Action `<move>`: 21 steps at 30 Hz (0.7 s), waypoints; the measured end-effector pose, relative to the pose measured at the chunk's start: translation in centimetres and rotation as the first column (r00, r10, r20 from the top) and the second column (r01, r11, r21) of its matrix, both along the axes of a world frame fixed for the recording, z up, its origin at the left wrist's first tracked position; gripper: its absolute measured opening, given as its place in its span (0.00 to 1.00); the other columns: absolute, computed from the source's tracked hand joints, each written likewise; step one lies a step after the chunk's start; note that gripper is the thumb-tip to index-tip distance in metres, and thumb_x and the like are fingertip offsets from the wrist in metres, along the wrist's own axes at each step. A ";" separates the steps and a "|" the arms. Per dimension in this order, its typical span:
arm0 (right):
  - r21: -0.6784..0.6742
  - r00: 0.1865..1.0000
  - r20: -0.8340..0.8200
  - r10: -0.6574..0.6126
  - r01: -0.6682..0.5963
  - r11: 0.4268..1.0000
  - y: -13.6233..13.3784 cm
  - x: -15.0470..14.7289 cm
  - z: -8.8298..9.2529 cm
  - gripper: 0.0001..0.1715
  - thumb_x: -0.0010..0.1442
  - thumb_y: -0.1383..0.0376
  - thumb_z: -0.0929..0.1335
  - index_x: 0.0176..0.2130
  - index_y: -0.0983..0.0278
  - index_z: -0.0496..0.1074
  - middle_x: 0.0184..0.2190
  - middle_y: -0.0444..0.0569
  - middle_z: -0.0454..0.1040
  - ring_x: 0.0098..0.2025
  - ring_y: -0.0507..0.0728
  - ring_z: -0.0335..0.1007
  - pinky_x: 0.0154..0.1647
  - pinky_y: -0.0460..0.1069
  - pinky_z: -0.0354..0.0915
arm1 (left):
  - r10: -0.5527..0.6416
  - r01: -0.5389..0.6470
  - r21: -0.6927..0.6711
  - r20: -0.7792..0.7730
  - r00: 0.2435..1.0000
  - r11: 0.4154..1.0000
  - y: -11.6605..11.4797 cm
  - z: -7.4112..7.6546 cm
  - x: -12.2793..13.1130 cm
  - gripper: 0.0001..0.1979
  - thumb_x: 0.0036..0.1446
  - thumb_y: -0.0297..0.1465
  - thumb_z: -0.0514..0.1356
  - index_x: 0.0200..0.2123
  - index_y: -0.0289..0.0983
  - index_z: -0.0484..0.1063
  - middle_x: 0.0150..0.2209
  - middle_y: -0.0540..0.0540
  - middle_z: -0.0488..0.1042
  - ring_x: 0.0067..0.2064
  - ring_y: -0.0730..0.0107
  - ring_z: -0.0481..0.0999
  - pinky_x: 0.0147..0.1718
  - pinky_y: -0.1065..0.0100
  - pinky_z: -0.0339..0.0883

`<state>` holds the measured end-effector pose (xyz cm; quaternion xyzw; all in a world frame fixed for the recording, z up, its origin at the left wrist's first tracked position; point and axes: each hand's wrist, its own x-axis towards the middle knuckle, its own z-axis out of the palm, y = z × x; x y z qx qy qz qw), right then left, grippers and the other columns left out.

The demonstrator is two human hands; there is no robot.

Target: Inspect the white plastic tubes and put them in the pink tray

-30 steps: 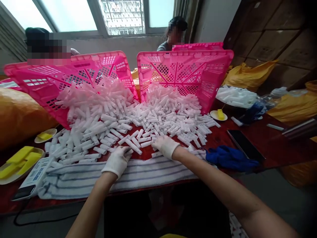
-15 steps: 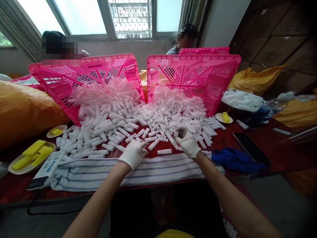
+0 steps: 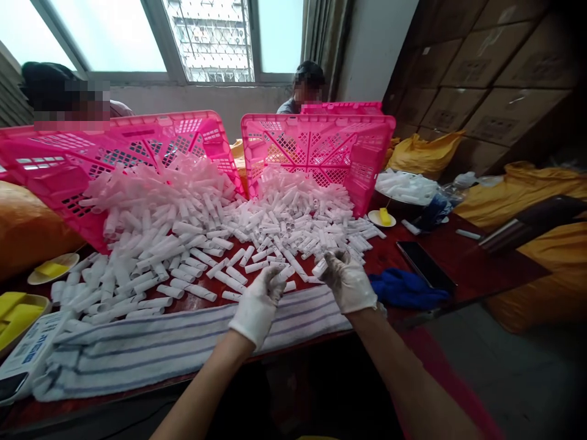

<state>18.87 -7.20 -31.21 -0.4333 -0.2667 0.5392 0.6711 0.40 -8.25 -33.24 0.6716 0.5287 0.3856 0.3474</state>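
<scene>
Both my hands wear white gloves with dark, soiled fingertips. My left hand is closed, with a white plastic tube at its fingertips above the striped towel. My right hand pinches another short white tube, one end pointing left toward the other hand. The hands are apart by about a hand's width. Just beyond them, a big heap of similar white tubes spreads over the dark red table. Under my hands lies the striped towel along the table's front edge.
Two tilted pink crates back the heap. A blue glove, a phone and a dish with a yellow sponge lie on the right. More yellow sponges sit at left. Two people are seated across the table.
The view has turned right. My left hand has come up off the tubes with one at its fingers. My right hand has drawn back from the heap holding a tube.
</scene>
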 end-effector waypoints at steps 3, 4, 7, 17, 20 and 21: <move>0.035 0.999 0.037 0.030 -0.031 0.999 0.1 -1.6 1.0 0.25 0.38 0.56 0.75 0.28 0.63 0.61 0.19 0.36 0.64 0.17 0.46 0.60 0.17 0.42 0.59 | -0.030 0.028 0.042 0.056 0.998 0.999 -1.7 0.1 1.0 0.15 0.58 0.36 0.54 0.48 0.37 0.65 0.40 0.46 0.74 0.38 0.70 0.74 0.40 0.68 0.68; 0.037 0.997 0.068 0.027 -0.030 0.999 0.1 -2.0 1.2 0.24 0.39 0.56 0.75 0.28 0.63 0.61 0.19 0.36 0.64 0.17 0.46 0.60 0.16 0.42 0.58 | -0.037 0.033 0.072 0.053 0.998 0.997 -2.0 0.1 1.2 0.15 0.58 0.36 0.54 0.48 0.37 0.65 0.41 0.46 0.73 0.40 0.70 0.74 0.43 0.67 0.68; 0.049 0.979 0.198 -0.053 0.044 0.998 -0.3 -2.7 1.5 0.21 0.41 0.56 0.74 0.27 0.64 0.62 0.18 0.36 0.63 0.17 0.46 0.58 0.17 0.43 0.57 | -0.018 0.014 0.118 0.035 0.999 0.993 -2.6 0.0 1.6 0.15 0.56 0.35 0.56 0.47 0.36 0.67 0.43 0.44 0.74 0.43 0.67 0.74 0.45 0.66 0.67; 0.149 0.783 0.612 0.110 -0.251 0.957 -2.4 -2.4 1.5 0.13 0.55 0.57 0.67 0.32 0.66 0.70 0.27 0.43 0.67 0.30 0.50 0.62 0.32 0.45 0.61 | -0.041 0.062 -0.102 0.193 0.980 0.993 -3.6 1.5 0.9 0.18 0.56 0.41 0.56 0.45 0.36 0.70 0.40 0.44 0.76 0.40 0.66 0.75 0.40 0.68 0.68; 0.140 0.807 0.570 0.155 -0.281 0.949 -2.0 -2.2 1.0 0.13 0.53 0.58 0.68 0.31 0.66 0.70 0.26 0.44 0.68 0.29 0.50 0.62 0.33 0.45 0.61 | 0.009 0.015 -0.096 0.248 0.969 0.995 -3.6 1.8 0.8 0.19 0.54 0.41 0.59 0.45 0.36 0.70 0.41 0.44 0.74 0.42 0.67 0.73 0.44 0.69 0.65; 0.147 0.816 0.554 0.165 -0.291 0.945 -1.9 -2.1 1.0 0.12 0.53 0.58 0.68 0.31 0.66 0.70 0.26 0.44 0.68 0.29 0.50 0.62 0.33 0.45 0.61 | 0.026 0.002 -0.102 0.272 0.962 0.995 -3.6 1.8 0.9 0.19 0.54 0.40 0.60 0.45 0.36 0.70 0.40 0.44 0.73 0.41 0.69 0.72 0.43 0.70 0.65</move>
